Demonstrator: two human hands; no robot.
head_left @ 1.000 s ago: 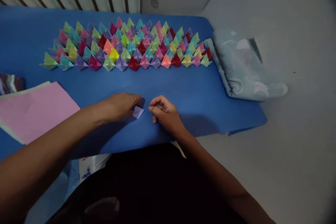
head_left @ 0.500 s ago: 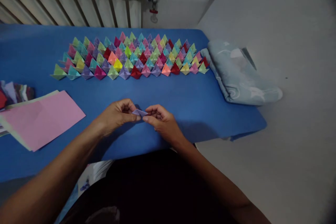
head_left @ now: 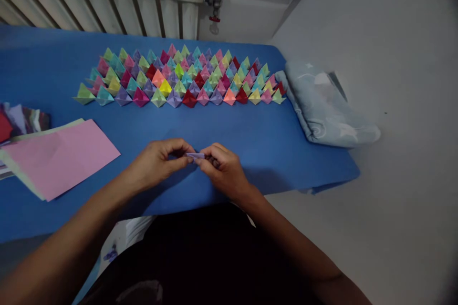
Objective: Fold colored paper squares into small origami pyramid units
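Note:
A small folded piece of lilac paper [head_left: 195,156] is pinched between both my hands, just above the blue tabletop [head_left: 157,126]. My left hand [head_left: 162,159] grips its left end between thumb and index finger. On the other end, my right hand [head_left: 223,167] holds it with thumb and fingertips, the remaining fingers curled in. Part of the paper is hidden behind the fingertips. Beyond the hands stand rows of folded paper boats [head_left: 189,97] in many colours, packed close together with their points up.
Sheets of pink paper [head_left: 71,157] with pale green beneath lie at the left. Behind them sits a pile of coloured items [head_left: 21,119], cut by the frame edge. A folded grey-blue cloth [head_left: 329,109] rests at the right against the wall. A radiator [head_left: 100,5] runs along the back.
The lilac paper has gone from an open diamond-like shape to a flatter, narrower strip. My right fingers have curled in more. The whole view has shifted slightly.

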